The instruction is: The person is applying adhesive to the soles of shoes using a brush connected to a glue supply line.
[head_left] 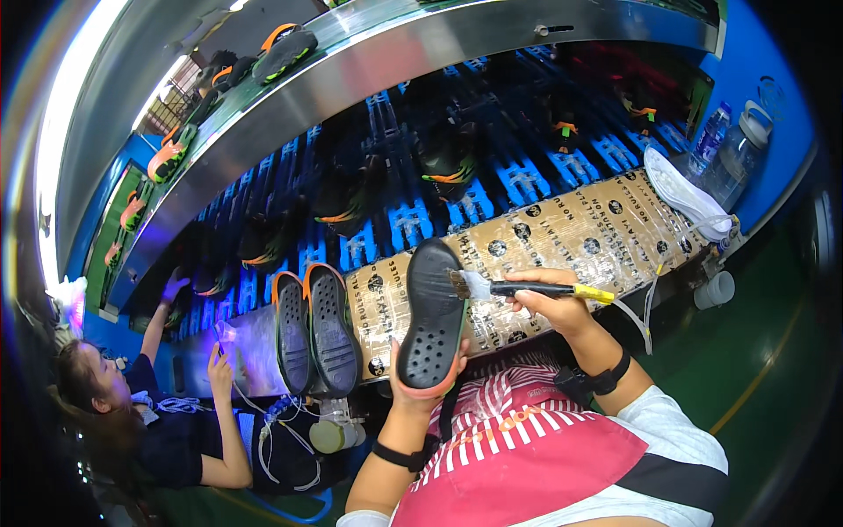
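My left hand grips a dark shoe sole by its perforated lower end, which has an orange rim. The sole is held upright in front of my apron, its smooth dark inner face showing. In my right hand is a paintbrush with a black handle and yellow end. Its bristles lie against the upper right part of the sole, near the edge; the exact contact is hard to make out. To the left, two more soles with orange rims, one beside the other, rest on the ledge.
A ledge covered in printed brown cardboard runs before me. Behind it, blue racks carry dark shoes. At right are a white sole-shaped piece, a bottle and a jug. A co-worker works at left.
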`<state>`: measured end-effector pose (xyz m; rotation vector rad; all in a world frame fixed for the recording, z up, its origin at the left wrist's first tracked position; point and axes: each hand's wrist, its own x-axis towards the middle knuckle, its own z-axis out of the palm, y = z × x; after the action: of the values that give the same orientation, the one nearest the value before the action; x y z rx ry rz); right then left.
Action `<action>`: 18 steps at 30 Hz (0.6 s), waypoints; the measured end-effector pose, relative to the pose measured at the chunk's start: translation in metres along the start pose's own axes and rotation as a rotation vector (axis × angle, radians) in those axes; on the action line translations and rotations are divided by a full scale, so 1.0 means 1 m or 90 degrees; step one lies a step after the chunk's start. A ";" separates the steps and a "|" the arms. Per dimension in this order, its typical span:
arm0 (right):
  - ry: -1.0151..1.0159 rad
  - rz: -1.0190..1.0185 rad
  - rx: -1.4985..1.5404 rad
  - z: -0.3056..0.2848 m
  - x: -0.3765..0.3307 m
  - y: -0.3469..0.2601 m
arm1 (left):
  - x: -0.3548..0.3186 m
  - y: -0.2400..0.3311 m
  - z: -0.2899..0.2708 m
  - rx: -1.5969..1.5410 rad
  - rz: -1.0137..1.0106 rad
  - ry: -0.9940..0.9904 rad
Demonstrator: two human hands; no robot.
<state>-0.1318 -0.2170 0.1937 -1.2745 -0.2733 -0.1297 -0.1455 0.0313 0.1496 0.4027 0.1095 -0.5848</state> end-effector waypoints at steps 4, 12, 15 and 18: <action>0.012 -0.007 -0.013 0.005 -0.003 -0.004 | 0.009 -0.007 -0.012 -0.018 -0.048 -0.034; -0.029 0.030 -0.098 0.031 -0.004 -0.016 | -0.003 -0.003 -0.001 0.060 0.060 0.022; -0.102 -0.149 -0.195 0.050 0.001 -0.015 | -0.002 -0.007 -0.007 0.022 0.101 -0.082; -0.093 -0.272 -0.255 0.069 0.007 -0.020 | -0.004 -0.015 -0.020 0.027 0.119 -0.013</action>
<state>-0.1391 -0.1569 0.2321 -1.6099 -0.6692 -0.4762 -0.1569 0.0298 0.1273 0.4425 0.0400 -0.4069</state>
